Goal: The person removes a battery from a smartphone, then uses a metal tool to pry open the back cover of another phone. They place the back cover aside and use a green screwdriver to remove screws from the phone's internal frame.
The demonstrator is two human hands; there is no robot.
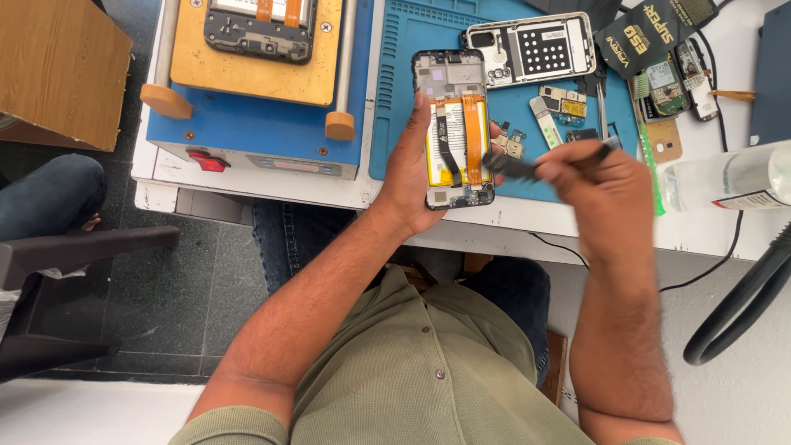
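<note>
My left hand (409,177) grips an opened phone (455,128) from its left side, with the back cover off. Its yellow battery and two orange flex cables show. My right hand (606,185) holds a dark tool (515,167), blurred by motion, whose tip points at the phone's right edge near the lower half. Both hands hover over the front edge of a blue work mat (404,82) on a white bench.
A phone back frame (531,49) and small circuit boards (564,103) lie on the mat. A blue and wood heating machine (255,91) with another phone stands at left. A clear bottle (729,177), black cable (741,305) and dark packet (651,33) sit at right.
</note>
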